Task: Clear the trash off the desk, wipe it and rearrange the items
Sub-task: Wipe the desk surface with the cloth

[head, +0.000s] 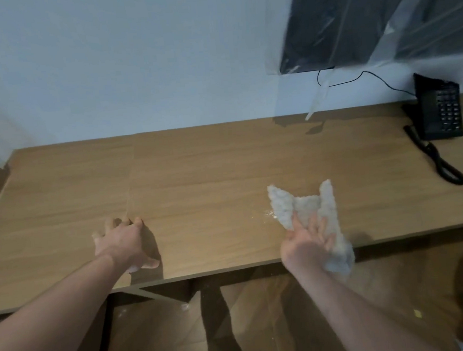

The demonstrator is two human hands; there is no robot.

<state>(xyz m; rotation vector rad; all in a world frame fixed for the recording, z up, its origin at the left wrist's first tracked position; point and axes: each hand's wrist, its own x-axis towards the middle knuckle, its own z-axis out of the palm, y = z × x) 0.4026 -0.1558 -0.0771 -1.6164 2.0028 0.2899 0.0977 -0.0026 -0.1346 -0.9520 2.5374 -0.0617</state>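
Wooden desk point(223, 159) runs the full width against a pale wall point(130, 58). A plastic-wrapped dark screen point(364, 15) hangs at upper right. A black telephone point(440, 106) sits at the desk's far right corner, its coiled cord point(436, 160) trailing toward the front. The left hand point(124, 245) rests palm-down on the desk near the front edge, fingers spread and fairly straight; something small and white shows under the thumb, unidentifiable. The right hand point(307, 243) holds a white cloth point(309, 210) loosely, fingers extended, above the front edge. 1 patch of white crumbs point(268, 214) lies just beside the cloth.
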